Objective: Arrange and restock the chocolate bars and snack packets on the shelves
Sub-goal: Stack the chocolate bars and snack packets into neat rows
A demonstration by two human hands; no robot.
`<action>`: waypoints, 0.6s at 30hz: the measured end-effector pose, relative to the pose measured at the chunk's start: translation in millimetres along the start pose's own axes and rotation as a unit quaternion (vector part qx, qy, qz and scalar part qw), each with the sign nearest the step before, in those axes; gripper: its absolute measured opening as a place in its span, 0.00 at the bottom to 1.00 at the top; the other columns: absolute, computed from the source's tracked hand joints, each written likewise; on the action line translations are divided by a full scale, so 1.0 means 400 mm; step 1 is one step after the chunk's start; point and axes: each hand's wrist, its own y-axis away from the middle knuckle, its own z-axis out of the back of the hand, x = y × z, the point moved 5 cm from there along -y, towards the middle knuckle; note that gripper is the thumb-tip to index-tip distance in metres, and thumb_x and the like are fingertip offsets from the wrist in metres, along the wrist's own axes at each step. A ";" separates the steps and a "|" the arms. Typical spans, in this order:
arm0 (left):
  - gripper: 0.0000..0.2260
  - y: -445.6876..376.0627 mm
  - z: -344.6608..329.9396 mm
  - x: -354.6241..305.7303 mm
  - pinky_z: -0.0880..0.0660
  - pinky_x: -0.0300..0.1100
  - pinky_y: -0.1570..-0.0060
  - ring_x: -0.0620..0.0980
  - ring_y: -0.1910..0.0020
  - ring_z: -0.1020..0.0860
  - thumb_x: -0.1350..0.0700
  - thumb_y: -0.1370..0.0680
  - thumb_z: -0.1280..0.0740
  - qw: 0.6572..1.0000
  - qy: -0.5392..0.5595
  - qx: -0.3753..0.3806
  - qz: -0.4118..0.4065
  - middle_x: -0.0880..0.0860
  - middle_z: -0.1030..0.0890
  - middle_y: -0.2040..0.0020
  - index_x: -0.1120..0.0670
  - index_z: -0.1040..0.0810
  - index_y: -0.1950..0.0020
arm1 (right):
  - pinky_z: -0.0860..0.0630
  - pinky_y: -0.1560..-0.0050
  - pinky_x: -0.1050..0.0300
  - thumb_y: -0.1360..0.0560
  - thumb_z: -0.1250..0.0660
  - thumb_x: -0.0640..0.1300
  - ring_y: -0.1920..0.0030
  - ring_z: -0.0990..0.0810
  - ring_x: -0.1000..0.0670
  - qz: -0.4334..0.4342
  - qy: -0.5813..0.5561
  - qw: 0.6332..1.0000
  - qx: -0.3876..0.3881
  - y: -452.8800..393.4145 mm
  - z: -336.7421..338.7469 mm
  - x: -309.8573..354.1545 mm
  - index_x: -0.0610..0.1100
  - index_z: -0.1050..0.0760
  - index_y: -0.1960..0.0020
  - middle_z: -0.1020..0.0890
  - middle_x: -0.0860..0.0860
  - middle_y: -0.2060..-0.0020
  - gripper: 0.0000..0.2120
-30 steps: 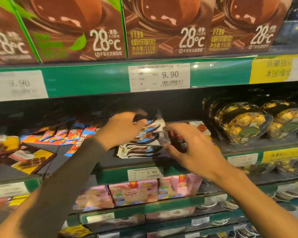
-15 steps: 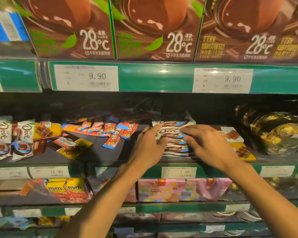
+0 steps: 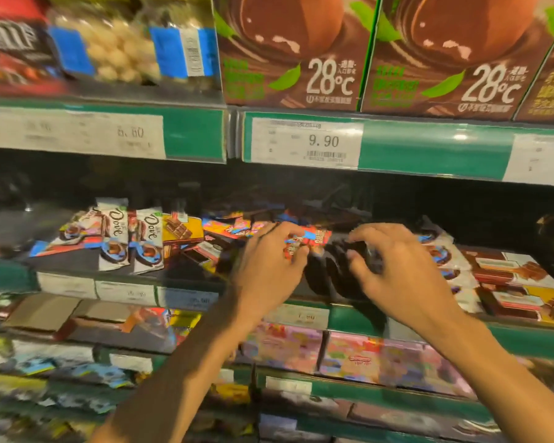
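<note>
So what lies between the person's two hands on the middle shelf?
In the head view, a row of dark, blurred chocolate packets stands between the left hand and right hand; small red snack packets lie just behind. Both hands touch the dark packets.

Tight reach under the upper shelf.
I see open dark room above the packets (image 3: 237,230); the shelf lip (image 3: 429,148) caps it.

"28°C" stands on the brown boxes (image 3: 288,55); "9.90" on a price tag (image 3: 306,143); "Dove" on white packets (image 3: 146,239).
</note>
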 end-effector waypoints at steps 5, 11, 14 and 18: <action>0.09 0.017 0.205 0.207 0.21 0.49 0.55 0.53 0.56 0.20 0.49 0.28 0.34 0.992 -0.074 -0.098 0.011 0.50 0.19 0.55 0.47 0.21 0.49 | 0.26 0.50 0.54 0.27 0.30 0.52 0.47 0.20 0.46 0.015 -0.060 0.995 0.080 -0.059 -0.115 0.186 0.51 0.23 0.43 0.17 0.51 0.50 0.13; 0.20 -0.069 0.339 0.378 0.27 0.55 0.41 0.63 0.43 0.24 0.45 0.24 0.38 0.975 -0.203 -0.028 0.081 0.61 0.21 0.45 0.53 0.21 0.39 | 0.23 0.52 0.47 0.29 0.35 0.69 0.46 0.21 0.42 0.004 -0.023 0.978 0.206 -0.116 -0.263 0.325 0.46 0.31 0.41 0.20 0.46 0.45 0.30; 0.25 -0.132 0.357 0.431 0.32 0.52 0.35 0.60 0.35 0.28 0.41 0.22 0.36 0.945 -0.258 0.129 0.152 0.60 0.25 0.34 0.53 0.28 0.31 | 0.21 0.50 0.47 0.33 0.34 0.74 0.45 0.23 0.44 -0.046 -0.017 0.963 0.266 -0.136 -0.314 0.324 0.48 0.33 0.39 0.22 0.48 0.43 0.36; 0.33 -0.172 0.360 0.444 0.28 0.47 0.41 0.56 0.41 0.25 0.34 0.25 0.35 0.921 -0.253 0.241 0.175 0.58 0.26 0.33 0.55 0.30 0.29 | 0.22 0.49 0.46 0.39 0.35 0.78 0.47 0.24 0.46 -0.065 -0.029 0.958 0.278 -0.160 -0.331 0.309 0.49 0.31 0.41 0.22 0.49 0.45 0.40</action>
